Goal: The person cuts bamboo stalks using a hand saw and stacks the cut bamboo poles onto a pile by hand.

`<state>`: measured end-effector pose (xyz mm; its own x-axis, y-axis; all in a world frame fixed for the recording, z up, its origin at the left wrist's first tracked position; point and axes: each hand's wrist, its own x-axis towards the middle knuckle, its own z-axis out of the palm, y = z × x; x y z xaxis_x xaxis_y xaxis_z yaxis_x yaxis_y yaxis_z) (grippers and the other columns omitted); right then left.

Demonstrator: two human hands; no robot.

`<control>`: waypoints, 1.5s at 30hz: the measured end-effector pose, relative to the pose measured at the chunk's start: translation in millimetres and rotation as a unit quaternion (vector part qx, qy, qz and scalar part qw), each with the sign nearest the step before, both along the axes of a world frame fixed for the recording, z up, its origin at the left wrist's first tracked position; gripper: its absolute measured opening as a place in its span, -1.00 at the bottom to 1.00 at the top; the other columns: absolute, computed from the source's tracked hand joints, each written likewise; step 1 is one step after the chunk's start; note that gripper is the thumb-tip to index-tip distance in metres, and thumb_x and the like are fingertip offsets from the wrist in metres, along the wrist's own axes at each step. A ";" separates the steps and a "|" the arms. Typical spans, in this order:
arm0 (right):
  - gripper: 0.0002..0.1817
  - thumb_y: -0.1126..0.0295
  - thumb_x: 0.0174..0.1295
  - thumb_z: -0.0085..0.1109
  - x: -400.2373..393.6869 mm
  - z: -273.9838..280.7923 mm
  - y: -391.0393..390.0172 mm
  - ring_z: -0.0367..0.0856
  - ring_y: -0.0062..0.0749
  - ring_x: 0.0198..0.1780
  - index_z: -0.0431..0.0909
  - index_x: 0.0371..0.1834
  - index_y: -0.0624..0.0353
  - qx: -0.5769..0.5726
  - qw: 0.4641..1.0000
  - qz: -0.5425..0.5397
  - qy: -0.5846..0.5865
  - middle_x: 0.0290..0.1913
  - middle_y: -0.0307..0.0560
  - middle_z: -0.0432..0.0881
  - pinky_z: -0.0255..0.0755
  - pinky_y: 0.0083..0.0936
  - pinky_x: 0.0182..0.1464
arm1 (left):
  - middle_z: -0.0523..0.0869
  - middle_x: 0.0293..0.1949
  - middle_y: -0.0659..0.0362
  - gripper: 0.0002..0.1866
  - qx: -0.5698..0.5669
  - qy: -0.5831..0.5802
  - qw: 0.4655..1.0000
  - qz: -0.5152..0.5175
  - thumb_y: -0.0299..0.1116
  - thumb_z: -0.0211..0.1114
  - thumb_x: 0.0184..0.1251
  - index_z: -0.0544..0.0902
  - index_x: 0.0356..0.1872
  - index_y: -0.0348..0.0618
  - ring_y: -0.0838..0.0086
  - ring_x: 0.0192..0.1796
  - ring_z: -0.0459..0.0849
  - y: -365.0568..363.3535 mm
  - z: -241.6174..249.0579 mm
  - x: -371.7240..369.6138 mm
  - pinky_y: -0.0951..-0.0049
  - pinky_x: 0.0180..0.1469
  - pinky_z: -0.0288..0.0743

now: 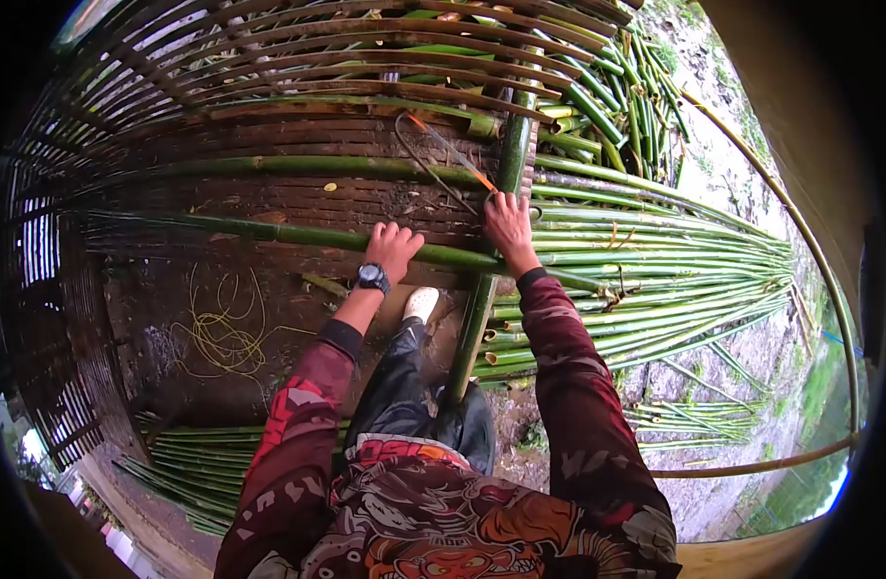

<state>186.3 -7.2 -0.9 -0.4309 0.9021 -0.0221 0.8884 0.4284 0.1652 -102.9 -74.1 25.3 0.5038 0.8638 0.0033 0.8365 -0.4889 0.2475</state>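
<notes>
Fingers of the left hand (pixel 395 253) are wrapped over a long, round, green bamboo pole (pixel 298 234); those of the right hand (pixel 510 232) are curled about the near end of an orange-tipped, dark-framed bow saw (pixel 453 152), its handle hidden by the grip. Nearest, the dark red, cartoon-printed shirt (pixel 433 502) bears lettering too distorted to read, and the face of the dark wristwatch (pixel 371 277) is too small to make out. Beyond, the pole runs left to right beneath the right wrist and appears to lie across a green bamboo crosspiece (pixel 474 333). It should prove stiff and fairly heavy through its length; its glossy skin may be slippery, and its round section liable to roll. Hold is best taken close to the crosspiece, pressing from above. Farther off, the saw is probably light, its thin blade apt to bend if twisted; the handle is the place to grasp. Farthest, the brown slatted bamboo surface (pixel 308 132) shows no legible label.
</notes>
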 end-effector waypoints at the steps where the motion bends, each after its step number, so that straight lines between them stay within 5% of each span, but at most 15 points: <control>1: -0.71 0.25 0.23 0.22 1.8 12.7 6.2 0.62 -0.09 0.05 0.57 -0.01 0.05 -0.046 0.998 -0.010 0.049 -0.06 -0.05 0.61 0.46 0.10 0.14 | 0.61 -0.20 0.22 -0.67 -0.005 0.005 1.000 -0.001 -0.50 0.24 0.16 0.64 -0.04 0.10 0.21 0.04 0.56 6.2 -4.8 0.2 0.03 0.25 0.37; 4: -0.77 0.28 0.33 0.24 9.5 52.8 27.6 0.69 0.10 -0.24 0.40 -0.18 0.12 -0.112 0.962 -0.050 0.243 -0.33 0.03 0.60 0.59 -0.06 -0.23 | 0.64 -0.20 0.21 -0.68 0.015 -0.004 1.000 0.000 -0.50 0.22 0.17 0.65 -0.06 0.10 0.20 0.05 0.56 26.4 -22.9 3.6 0.02 0.23 0.37; 7: -0.75 0.24 0.41 0.22 8.0 95.4 23.5 0.67 0.13 -0.36 0.39 -0.20 0.13 -0.072 0.947 -0.014 0.312 -0.38 0.07 0.61 0.52 -0.02 -0.37 | 0.64 -0.17 0.21 -0.69 0.027 0.027 0.999 -0.006 -0.48 0.20 0.20 0.63 -0.03 0.09 0.19 0.06 0.57 55.4 -38.9 8.5 0.03 0.21 0.37; 10: -0.74 0.21 0.46 0.24 12.7 128.9 -31.1 0.63 0.21 -0.48 0.42 -0.13 0.13 -0.083 0.898 -0.128 0.412 -0.52 0.18 0.58 0.42 0.00 -0.49 | 0.65 -0.12 0.21 -0.68 0.042 0.032 0.999 0.001 -0.48 0.18 0.23 0.61 0.00 0.10 0.18 0.08 0.57 87.6 -52.3 13.4 0.05 0.15 0.38; 12: -0.76 0.23 0.47 0.25 11.1 142.6 -84.1 0.61 0.21 -0.49 0.43 -0.12 0.12 -0.077 0.858 -0.217 0.460 -0.53 0.16 0.57 0.39 -0.08 -0.50 | 0.65 -0.09 0.22 -0.63 0.008 0.048 0.999 0.010 -0.52 0.19 0.22 0.61 0.03 0.11 0.21 0.10 0.57 105.2 -56.7 16.9 0.06 0.12 0.39; 15: -0.77 0.23 0.53 0.15 -8.4 160.5 -143.4 0.68 -0.09 -0.52 0.44 -0.09 0.17 -0.120 0.764 -0.376 0.509 -0.54 0.10 0.58 0.40 -0.16 -0.47 | 0.66 -0.06 0.25 -0.58 0.008 0.057 0.998 0.023 -0.53 0.20 0.22 0.60 0.10 0.13 0.25 0.12 0.57 124.1 -66.8 19.6 0.08 0.13 0.39; 19: -0.70 0.16 0.58 0.02 -28.4 164.8 -157.0 0.69 0.07 -0.46 0.43 -0.11 0.21 -0.140 0.670 -0.472 0.555 -0.53 0.13 0.59 0.42 -0.12 -0.42 | 0.65 0.04 0.26 -0.49 0.012 0.057 0.998 0.018 -0.51 0.36 0.12 0.60 0.15 0.14 0.25 0.14 0.57 136.7 -69.1 19.2 0.07 0.14 0.40; 21: -0.73 0.18 0.59 0.00 -29.7 140.5 -163.1 0.66 0.20 -0.40 0.42 -0.10 0.20 -0.123 0.698 -0.488 0.509 -0.49 0.18 0.59 0.39 -0.03 -0.37 | 0.65 0.03 0.26 -0.50 0.031 0.054 0.998 0.020 -0.52 0.35 0.12 0.60 0.13 0.13 0.25 0.13 0.58 134.0 -70.8 20.0 0.08 0.12 0.40; 23: -0.73 0.19 0.59 0.01 -33.7 132.9 -156.3 0.52 -0.28 -0.57 0.40 -0.15 0.19 -0.075 0.737 -0.462 0.488 -0.59 -0.06 0.51 0.32 -0.29 -0.48 | 0.65 0.03 0.26 -0.51 0.053 0.046 0.997 0.023 -0.52 0.35 0.11 0.61 0.12 0.13 0.25 0.12 0.58 134.7 -74.1 20.5 0.08 0.11 0.40; 24: -0.76 0.23 0.59 0.01 -37.6 133.3 -152.7 0.56 -0.01 -0.52 0.41 -0.13 0.19 -0.052 0.744 -0.441 0.499 -0.52 0.06 0.52 0.32 -0.12 -0.45 | 0.67 -0.01 0.27 -0.61 0.074 0.043 0.996 0.026 -0.50 0.29 0.19 0.62 0.04 0.14 0.26 0.07 0.61 134.0 -72.9 21.1 0.08 0.06 0.41; 27: -0.77 0.24 0.57 0.06 -44.8 132.8 -147.5 0.64 0.17 -0.42 0.41 -0.09 0.19 -0.099 0.728 -0.458 0.501 -0.49 0.15 0.58 0.41 -0.06 -0.37 | 0.68 -0.04 0.28 -0.73 0.089 0.054 0.994 0.031 -0.47 0.24 0.26 0.62 -0.06 0.16 0.29 0.01 0.64 130.5 -72.3 25.5 0.09 0.00 0.42; 30: -0.79 0.27 0.56 0.08 -46.8 132.8 -149.3 0.64 0.12 -0.45 0.39 -0.11 0.19 -0.107 0.716 -0.457 0.517 -0.51 0.11 0.57 0.42 -0.10 -0.40 | 0.68 -0.05 0.28 -0.73 0.089 0.054 0.994 0.029 -0.47 0.24 0.26 0.62 -0.05 0.16 0.29 0.00 0.64 131.1 -72.3 23.4 0.10 0.00 0.42; 32: -0.79 0.27 0.56 0.08 -45.9 137.8 -153.6 0.64 0.11 -0.46 0.39 -0.12 0.19 -0.112 0.714 -0.458 0.518 -0.51 0.10 0.57 0.42 -0.09 -0.40 | 0.61 -0.12 0.25 -0.58 0.080 0.039 0.995 0.036 -0.55 0.37 0.06 0.61 -0.02 0.11 0.27 0.04 0.60 130.1 -72.3 24.7 0.13 0.06 0.39; 41: -0.77 0.27 0.54 -0.01 -44.1 117.6 -110.4 0.61 0.31 -0.24 0.48 -0.13 0.22 -0.103 0.681 -0.463 0.558 -0.34 0.30 0.58 0.40 0.00 -0.23 | 0.61 -0.14 0.22 -0.59 0.085 0.032 0.995 0.053 -0.59 0.29 0.12 0.62 -0.01 0.09 0.24 0.05 0.59 126.2 -70.1 28.8 0.10 0.07 0.37; 45: -0.74 0.23 0.54 0.04 -27.1 133.9 -163.0 0.61 0.03 -0.46 0.44 -0.23 0.21 -0.052 0.708 -0.469 0.526 -0.50 0.13 0.56 0.40 -0.12 -0.39 | 0.63 -0.12 0.22 -0.59 0.038 0.020 0.999 0.029 -0.61 0.28 0.11 0.60 0.01 0.02 0.24 0.07 0.59 112.2 -64.3 39.0 0.12 0.09 0.36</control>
